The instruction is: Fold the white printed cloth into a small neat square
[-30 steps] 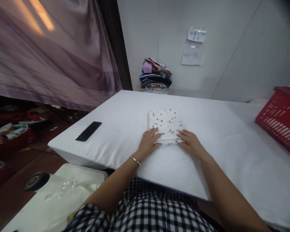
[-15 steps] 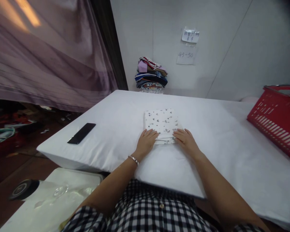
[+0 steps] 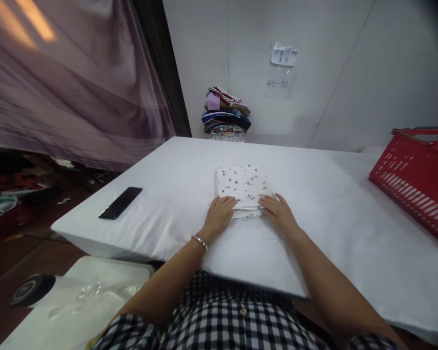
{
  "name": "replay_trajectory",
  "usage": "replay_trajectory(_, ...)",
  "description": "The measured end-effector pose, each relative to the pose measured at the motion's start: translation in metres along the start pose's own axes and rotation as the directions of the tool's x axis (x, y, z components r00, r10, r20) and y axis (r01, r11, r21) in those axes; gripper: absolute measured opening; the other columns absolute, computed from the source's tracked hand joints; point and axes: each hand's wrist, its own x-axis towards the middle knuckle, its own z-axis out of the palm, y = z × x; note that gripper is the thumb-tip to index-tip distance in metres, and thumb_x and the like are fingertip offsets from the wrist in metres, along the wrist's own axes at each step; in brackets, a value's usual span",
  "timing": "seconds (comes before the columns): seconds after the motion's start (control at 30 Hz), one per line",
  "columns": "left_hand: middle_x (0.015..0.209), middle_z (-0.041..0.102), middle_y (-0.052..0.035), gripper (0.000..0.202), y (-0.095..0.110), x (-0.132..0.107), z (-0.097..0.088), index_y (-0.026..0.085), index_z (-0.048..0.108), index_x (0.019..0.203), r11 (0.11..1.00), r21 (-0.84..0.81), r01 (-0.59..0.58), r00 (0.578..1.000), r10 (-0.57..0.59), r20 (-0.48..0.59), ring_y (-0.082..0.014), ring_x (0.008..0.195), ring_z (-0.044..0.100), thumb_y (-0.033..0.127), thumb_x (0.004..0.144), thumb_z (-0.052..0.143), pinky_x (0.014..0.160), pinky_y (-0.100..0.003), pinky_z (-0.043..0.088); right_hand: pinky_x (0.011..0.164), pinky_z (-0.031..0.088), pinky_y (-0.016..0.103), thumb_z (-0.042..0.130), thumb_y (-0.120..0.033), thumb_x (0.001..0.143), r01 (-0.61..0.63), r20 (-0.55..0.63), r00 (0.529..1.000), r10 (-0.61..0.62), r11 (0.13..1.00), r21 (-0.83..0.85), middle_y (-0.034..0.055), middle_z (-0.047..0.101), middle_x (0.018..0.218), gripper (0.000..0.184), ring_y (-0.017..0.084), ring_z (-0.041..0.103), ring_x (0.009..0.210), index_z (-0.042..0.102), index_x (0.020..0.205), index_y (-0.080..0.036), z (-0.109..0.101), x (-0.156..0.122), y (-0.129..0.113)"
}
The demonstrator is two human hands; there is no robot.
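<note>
A folded white cloth with small dark prints (image 3: 243, 183) lies in the middle of a white-covered table (image 3: 336, 218). My left hand (image 3: 219, 215) rests flat at the cloth's near left corner, fingers stretched out and touching its edge. My right hand (image 3: 279, 212) lies flat at the near right corner, fingers also extended onto the edge. A bracelet sits on my left wrist. Neither hand grips anything.
A black phone (image 3: 120, 202) lies near the table's left edge. A red plastic basket (image 3: 416, 180) stands at the right. A stack of folded clothes (image 3: 226, 114) sits against the far wall. A white lidded box (image 3: 83, 296) is low at the left.
Both hands have slid slightly back toward me along the cloth's near edge. The view has shifted a little; the cloth stays in place.
</note>
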Motion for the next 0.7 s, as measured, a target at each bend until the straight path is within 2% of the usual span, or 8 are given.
replay_trajectory(0.13, 0.131, 0.053, -0.0023, 0.039, 0.0017, 0.0002, -0.0015, 0.023, 0.049, 0.127, 0.999, 0.044, -0.013, 1.000, 0.012, 0.020, -0.0174, 0.125, 0.041, 0.020, 0.091, 0.033, 0.109, -0.043, 0.023, 0.104, 0.027, 0.049, 0.042, -0.020, 0.090, 0.010, -0.028, 1.000, -0.010, 1.000, -0.024, 0.0032, 0.064, 0.115, 0.029, 0.020, 0.053, 0.115, 0.064, 0.108, -0.026, 0.0028, 0.0003, 0.0003)
replay_trajectory(0.3, 0.132, 0.052, -0.0023, 0.039, 0.0056, -0.0019, -0.0014, 0.024, 0.051, 0.125, 0.991, 0.128, -0.042, 0.997, 0.033, 0.072, -0.0205, 0.126, 0.040, 0.018, 0.089, 0.036, 0.108, -0.044, 0.025, 0.102, 0.029, 0.050, 0.044, -0.018, 0.088, -0.027, 0.079, 0.996, 0.030, 0.999, -0.043, 0.0019, 0.064, 0.114, 0.029, 0.022, 0.052, 0.115, 0.066, 0.105, -0.028, 0.0003, -0.0007, -0.0021)
replay_trajectory(0.5, 0.132, 0.052, -0.0029, 0.039, 0.0067, -0.0061, 0.0006, 0.024, 0.049, 0.126, 0.987, 0.151, -0.053, 0.996, 0.042, 0.074, -0.0210, 0.126, 0.040, 0.017, 0.090, 0.036, 0.108, -0.045, 0.024, 0.103, 0.028, 0.052, 0.043, -0.018, 0.087, -0.046, 0.163, 0.985, 0.052, 0.998, -0.043, 0.0016, 0.061, 0.119, 0.032, 0.022, 0.050, 0.118, 0.064, 0.108, -0.030, -0.0042, -0.0011, -0.0046)
replay_trajectory(0.7, 0.137, 0.046, -0.0058, 0.047, 0.0058, -0.0089, -0.0035, 0.024, 0.042, 0.133, 0.987, 0.131, -0.095, 0.995, 0.088, 0.055, -0.0231, 0.128, 0.036, 0.039, 0.089, 0.043, 0.109, -0.046, 0.021, 0.104, 0.026, 0.053, 0.046, -0.014, 0.084, -0.037, 0.213, 0.976, 0.042, 0.999, -0.025, 0.0029, 0.058, 0.123, 0.035, 0.022, 0.046, 0.121, 0.061, 0.113, -0.028, -0.0066, -0.0016, -0.0028)
